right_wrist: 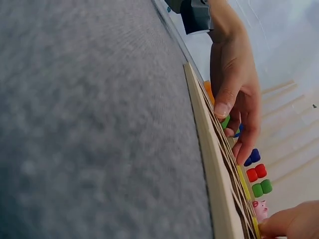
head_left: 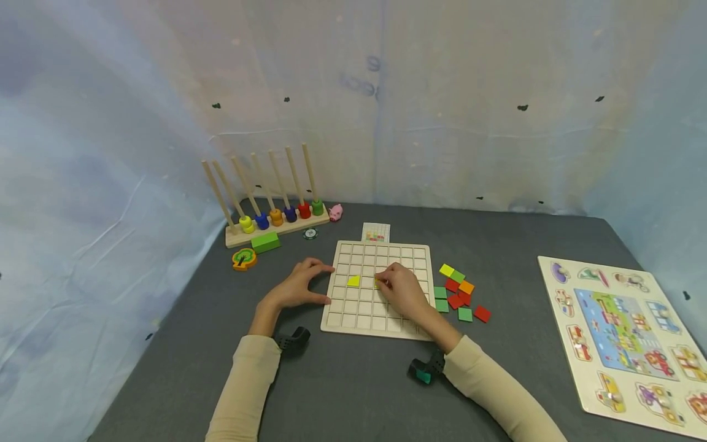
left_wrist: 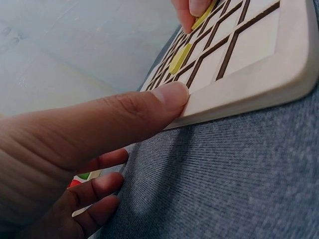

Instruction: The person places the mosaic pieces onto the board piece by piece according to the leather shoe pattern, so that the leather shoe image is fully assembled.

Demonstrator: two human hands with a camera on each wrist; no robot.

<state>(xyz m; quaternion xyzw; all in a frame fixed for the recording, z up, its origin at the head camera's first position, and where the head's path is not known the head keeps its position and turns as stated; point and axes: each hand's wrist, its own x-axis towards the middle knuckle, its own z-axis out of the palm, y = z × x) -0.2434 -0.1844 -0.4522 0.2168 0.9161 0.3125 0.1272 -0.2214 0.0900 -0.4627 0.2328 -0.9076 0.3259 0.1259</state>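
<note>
At frame centre the right hand (head_left: 401,288), its grip nearly closed, seems to pinch a half-hidden yellow tile (left_wrist: 202,21) at the grid board (head_left: 347,306), right of a yellow square (head_left: 353,280), while the left hand (head_left: 298,285), spread, touches the left edge.

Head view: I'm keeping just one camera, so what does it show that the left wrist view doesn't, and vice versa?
Only head: the picture puzzle, the pink pig, the printed card.
Only left wrist: the ribbed weave of the cloth, close up.
Both: the grid board, the left hand, the right hand, a yellow tile lying on the board.
</note>
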